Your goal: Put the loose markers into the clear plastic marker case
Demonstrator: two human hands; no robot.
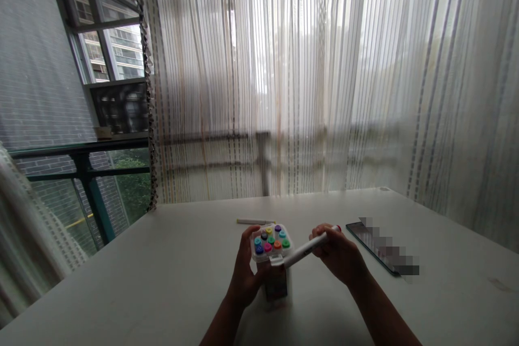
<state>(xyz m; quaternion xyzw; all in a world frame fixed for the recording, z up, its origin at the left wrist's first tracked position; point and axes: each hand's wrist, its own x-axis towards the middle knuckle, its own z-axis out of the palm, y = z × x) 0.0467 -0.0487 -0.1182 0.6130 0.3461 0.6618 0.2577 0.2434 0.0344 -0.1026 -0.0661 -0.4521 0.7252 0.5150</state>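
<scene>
My left hand point(247, 273) is wrapped round a clear plastic marker case point(278, 286) that stands upright on the white table. Several markers with colourful ends point(271, 240) show through its top, among them blue, pink, orange, green, yellow and purple. In my right hand point(338, 254) is a white marker point(306, 248), gripped near its red end. It slants down to the left, and its other end is at the front corner of the case by the latch; whether it touches is hard to tell. Behind the case lies another white marker point(253, 221) with yellow at its ends.
A phone point(373, 246), partly blurred out, lies on the white table point(170, 281) to the right of my right hand. Sheer striped curtains point(284, 92) hang beyond the table's far edge. A green railing point(87, 173) and an open window are at the left.
</scene>
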